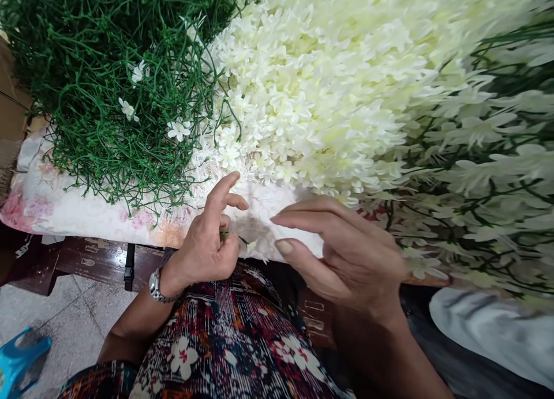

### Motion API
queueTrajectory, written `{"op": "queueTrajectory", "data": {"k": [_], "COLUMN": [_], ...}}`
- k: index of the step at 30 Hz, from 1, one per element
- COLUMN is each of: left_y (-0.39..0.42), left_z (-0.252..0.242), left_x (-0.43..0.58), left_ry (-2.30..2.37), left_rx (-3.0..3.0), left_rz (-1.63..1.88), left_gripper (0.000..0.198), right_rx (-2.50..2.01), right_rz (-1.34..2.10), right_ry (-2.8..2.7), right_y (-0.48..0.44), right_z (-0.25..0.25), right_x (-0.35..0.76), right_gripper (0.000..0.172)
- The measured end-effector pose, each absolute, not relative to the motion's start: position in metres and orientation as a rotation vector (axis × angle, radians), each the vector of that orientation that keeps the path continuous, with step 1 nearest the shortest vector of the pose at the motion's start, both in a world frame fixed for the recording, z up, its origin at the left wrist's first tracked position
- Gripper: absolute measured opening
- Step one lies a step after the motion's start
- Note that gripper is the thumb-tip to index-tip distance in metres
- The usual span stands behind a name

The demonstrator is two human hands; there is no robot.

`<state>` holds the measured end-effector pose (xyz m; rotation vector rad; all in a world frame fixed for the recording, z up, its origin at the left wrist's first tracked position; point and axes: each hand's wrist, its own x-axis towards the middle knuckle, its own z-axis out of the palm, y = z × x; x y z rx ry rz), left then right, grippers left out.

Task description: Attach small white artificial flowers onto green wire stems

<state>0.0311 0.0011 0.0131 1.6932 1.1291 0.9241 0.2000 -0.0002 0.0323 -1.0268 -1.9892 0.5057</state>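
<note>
Left hand (pixel 208 243) pinching a green stem (pixel 225 235) at lower centre of frame.

Left fingers clenched on the stem; right hand (pixel 346 255) released, fingers extended beside it. Finished white flowers (pixel 329 82) fill the upper right; bare green stems (pixel 112 82), few with blossoms, remain upper left, so much appears undone. Floral cloth (pixel 64 206) covers the worktop. No legible writing.
</note>
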Motion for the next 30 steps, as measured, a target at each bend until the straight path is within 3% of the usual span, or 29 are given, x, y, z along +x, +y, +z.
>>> {"op": "queueTrajectory", "data": {"k": [5, 8, 11, 15, 19, 25, 30], "left_y": [-0.002, -0.006, -0.014, -0.022, -0.023, -0.016, -0.007], "left_z": [0.019, 0.017, 0.015, 0.012, 0.004, -0.009, -0.009], "left_x": [0.034, 0.033, 0.031, 0.03, 0.028, 0.023, 0.026], "left_ry": [1.016, 1.001, 1.045, 1.119, 1.164, 1.158, 1.014], "left_rx": [1.821, 1.843, 1.813, 1.913, 1.876, 1.342, 1.144], "left_rz": [0.781, 0.739, 0.819, 0.936, 1.037, 1.142, 1.214], "left_gripper": [0.082, 0.078, 0.061, 0.02, 0.008, 0.006, 0.011], "right_rx": [-0.856, -0.872, -0.973, -1.041, -1.051, -1.456, -1.491], "right_rz": [0.75, 0.819, 0.802, 0.713, 0.684, -0.024, -0.278], "right_ry": [-2.213, -2.135, -2.045, -1.967, -2.067, -2.306, -2.42], "right_y": [0.007, 0.001, -0.009, -0.016, -0.005, 0.03, 0.034], "right_z": [0.038, 0.031, 0.023, 0.02, 0.019, 0.002, 0.0], "right_x": [0.188, 0.183, 0.182, 0.182, 0.187, 0.2, 0.2], "right_gripper": [0.009, 0.01, 0.008, 0.008, 0.007, 0.008, 0.014]}}
